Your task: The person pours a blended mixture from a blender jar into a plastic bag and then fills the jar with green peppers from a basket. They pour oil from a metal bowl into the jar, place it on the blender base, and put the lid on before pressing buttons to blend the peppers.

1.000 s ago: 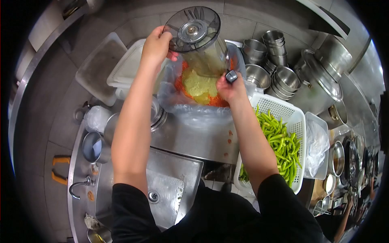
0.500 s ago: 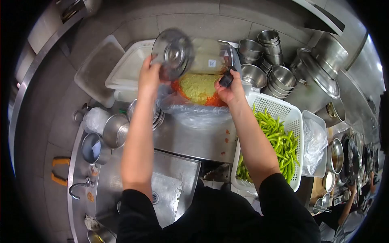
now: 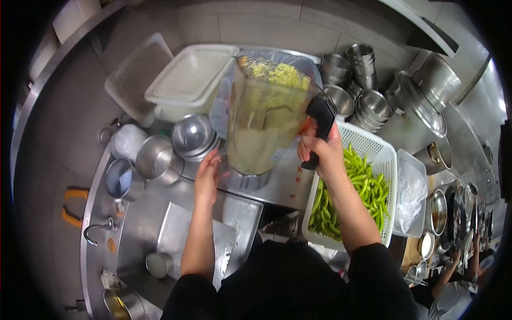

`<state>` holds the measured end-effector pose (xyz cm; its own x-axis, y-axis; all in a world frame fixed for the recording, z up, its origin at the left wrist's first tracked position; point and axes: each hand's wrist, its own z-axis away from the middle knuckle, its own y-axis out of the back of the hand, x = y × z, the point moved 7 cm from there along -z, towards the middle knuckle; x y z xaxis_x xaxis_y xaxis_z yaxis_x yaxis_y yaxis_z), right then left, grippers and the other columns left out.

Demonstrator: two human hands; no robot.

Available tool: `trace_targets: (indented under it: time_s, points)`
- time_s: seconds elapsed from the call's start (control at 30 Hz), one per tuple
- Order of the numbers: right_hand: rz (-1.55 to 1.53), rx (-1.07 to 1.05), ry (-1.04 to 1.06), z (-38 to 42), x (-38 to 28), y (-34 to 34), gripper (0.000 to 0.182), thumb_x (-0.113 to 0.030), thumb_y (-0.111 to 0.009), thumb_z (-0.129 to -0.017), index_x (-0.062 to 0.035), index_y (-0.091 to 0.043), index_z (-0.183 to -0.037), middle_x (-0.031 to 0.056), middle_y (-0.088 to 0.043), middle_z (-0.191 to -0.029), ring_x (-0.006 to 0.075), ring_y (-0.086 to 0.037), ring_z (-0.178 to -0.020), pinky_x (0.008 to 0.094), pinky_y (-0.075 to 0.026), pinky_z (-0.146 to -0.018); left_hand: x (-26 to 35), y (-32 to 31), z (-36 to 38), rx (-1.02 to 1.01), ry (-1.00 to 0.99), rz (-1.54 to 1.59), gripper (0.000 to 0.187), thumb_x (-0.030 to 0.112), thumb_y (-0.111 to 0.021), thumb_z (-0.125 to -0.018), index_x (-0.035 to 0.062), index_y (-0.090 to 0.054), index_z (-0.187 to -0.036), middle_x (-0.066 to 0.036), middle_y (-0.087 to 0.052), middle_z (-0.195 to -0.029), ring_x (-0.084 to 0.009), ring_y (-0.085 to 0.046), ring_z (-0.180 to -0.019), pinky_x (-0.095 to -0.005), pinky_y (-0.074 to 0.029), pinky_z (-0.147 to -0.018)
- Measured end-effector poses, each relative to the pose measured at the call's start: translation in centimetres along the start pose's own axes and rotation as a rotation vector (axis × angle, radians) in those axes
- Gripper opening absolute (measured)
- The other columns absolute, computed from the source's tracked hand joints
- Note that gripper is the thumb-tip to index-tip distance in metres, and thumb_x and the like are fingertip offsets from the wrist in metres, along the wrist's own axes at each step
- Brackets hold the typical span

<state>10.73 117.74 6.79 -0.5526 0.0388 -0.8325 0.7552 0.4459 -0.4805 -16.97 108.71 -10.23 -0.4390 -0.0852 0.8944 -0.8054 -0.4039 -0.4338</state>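
Note:
My right hand (image 3: 322,146) grips the black handle of a clear blender jug (image 3: 255,125) with a sticker on its side. The jug is tilted, its mouth pointing away from me and its round base towards me. Pale green puree (image 3: 290,74) shows at the mouth end, and a thin coat clouds the wall. My left hand (image 3: 205,176) is just left of the base, fingers apart and slightly blurred. Behind the jug lies a container lined with a clear plastic bag (image 3: 220,109), mostly hidden. A bit of its red-orange contents (image 3: 305,126) shows beside the handle.
Green chillies (image 3: 368,184) fill a white basket (image 3: 392,213) at right. Steel bowls (image 3: 193,136) and a sink (image 3: 141,234) lie left. White trays (image 3: 186,77) stand behind. Steel pots (image 3: 373,106) are stacked at back right. Other people's arms (image 3: 453,272) show at lower right.
The jug has swung off the bagged container, its base coming down towards me. My left hand has let go of the base and moved down. My right hand keeps the handle.

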Motion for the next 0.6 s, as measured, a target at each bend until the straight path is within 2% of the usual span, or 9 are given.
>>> trace_targets:
  time_s: [0.03, 0.13, 0.23, 0.27, 0.37, 0.4, 0.5, 0.57, 0.6]
  points:
    - [0.000, 0.011, -0.018, 1.6, 0.5, 0.5, 0.037, 0.008, -0.054, -0.076, -0.0066, -0.040, -0.108, 0.0073, -0.051, -0.071, 0.0177, -0.051, -0.048, 0.0322, -0.044, -0.047, -0.6, 0.6, 1.4, -0.012, 0.038, -0.071, 0.046, 0.015, -0.053, -0.099, 0.0049, -0.044, -0.143, -0.006, -0.060, -0.119, -0.0105, -0.055, -0.103, -0.0284, -0.049, -0.081]
    - [0.320, 0.067, -0.079, 6.2, 1.8, 1.7, 0.056, 0.008, -0.060, -0.071, -0.0056, -0.042, -0.122, 0.0057, -0.056, -0.078, 0.0142, -0.058, -0.056, 0.0275, -0.048, -0.052, -1.4, -0.5, 6.7, -0.093, 0.005, -0.187, 0.049, 0.018, -0.056, -0.099, 0.0049, -0.044, -0.144, -0.005, -0.060, -0.118, -0.0087, -0.054, -0.102, -0.0272, -0.047, -0.084]
    - [0.322, 0.122, -0.126, 9.3, 4.9, 2.9, 0.057, 0.005, -0.062, -0.072, -0.0063, -0.046, -0.125, 0.0010, -0.056, -0.088, 0.0095, -0.056, -0.074, 0.0250, -0.048, -0.061, -4.3, -0.7, 8.1, -0.145, 0.001, -0.280, 0.049, 0.021, -0.057, -0.099, 0.0037, -0.045, -0.143, -0.007, -0.060, -0.121, -0.0077, -0.053, -0.100, -0.0260, -0.044, -0.089]
    - [0.324, 0.125, -0.132, 10.2, 6.7, 4.1, 0.059, 0.004, -0.064, -0.073, -0.0066, -0.045, -0.129, -0.0006, -0.055, -0.092, 0.0079, -0.053, -0.081, 0.0253, -0.047, -0.069, -5.6, -0.4, 8.0, -0.133, 0.029, -0.281, 0.046, 0.020, -0.059, -0.098, 0.0010, -0.049, -0.139, -0.010, -0.059, -0.126, -0.0106, -0.054, -0.106, -0.0250, -0.042, -0.096]
    - [0.536, 0.137, -0.028, 12.3, 9.4, 6.5, 0.055, 0.000, -0.069, -0.076, -0.0029, -0.045, -0.125, 0.0011, -0.057, -0.098, 0.0083, -0.054, -0.087, 0.0251, -0.046, -0.079, -9.8, 1.3, 6.6, -0.121, -0.040, -0.418, 0.045, 0.018, -0.061, -0.097, -0.0020, -0.051, -0.136, -0.013, -0.058, -0.128, -0.0146, -0.054, -0.113, -0.0261, -0.038, -0.102]
    - [0.508, 0.114, -0.005, 12.3, 9.1, 6.0, 0.054, 0.000, -0.070, -0.076, -0.0028, -0.045, -0.124, 0.0017, -0.057, -0.099, 0.0094, -0.055, -0.088, 0.0262, -0.046, -0.080, -10.5, 1.6, 6.7, -0.069, -0.031, -0.466, 0.043, 0.017, -0.061, -0.097, -0.0027, -0.053, -0.134, -0.012, -0.059, -0.126, -0.0178, -0.054, -0.119, -0.0276, -0.038, -0.103]
    - [0.630, 0.026, -0.079, 12.0, 8.2, 5.2, 0.051, -0.003, -0.071, -0.076, -0.0024, -0.044, -0.120, 0.0077, -0.059, -0.096, 0.0171, -0.060, -0.090, 0.0312, -0.048, -0.079, -8.8, -2.1, 7.5, -0.209, 0.009, -0.561, 0.049, 0.018, -0.064, -0.096, -0.0023, -0.049, -0.138, -0.011, -0.059, -0.126, -0.0173, -0.055, -0.116, -0.0288, -0.043, -0.098]
    - [0.761, 0.088, -0.211, 12.2, 8.5, 6.4, 0.052, -0.014, -0.074, -0.079, -0.0012, -0.044, -0.121, 0.0134, -0.060, -0.097, 0.0251, -0.062, -0.089, 0.0355, -0.050, -0.079, -9.3, -2.2, 7.4, -0.163, -0.103, -0.536, 0.051, 0.021, -0.066, -0.094, -0.0015, -0.049, -0.138, -0.012, -0.060, -0.123, -0.0203, -0.056, -0.114, -0.0297, -0.044, -0.097]
    - [1.027, -0.005, -0.305, 11.8, 5.4, 5.0, 0.059, -0.027, -0.076, -0.082, 0.0003, -0.045, -0.125, 0.0190, -0.060, -0.101, 0.0330, -0.062, -0.093, 0.0412, -0.050, -0.081, -9.0, -2.3, 7.6, -0.147, -0.107, -0.661, 0.052, 0.021, -0.066, -0.094, -0.0021, -0.048, -0.137, -0.014, -0.059, -0.125, -0.0219, -0.055, -0.115, -0.0305, -0.045, -0.096]
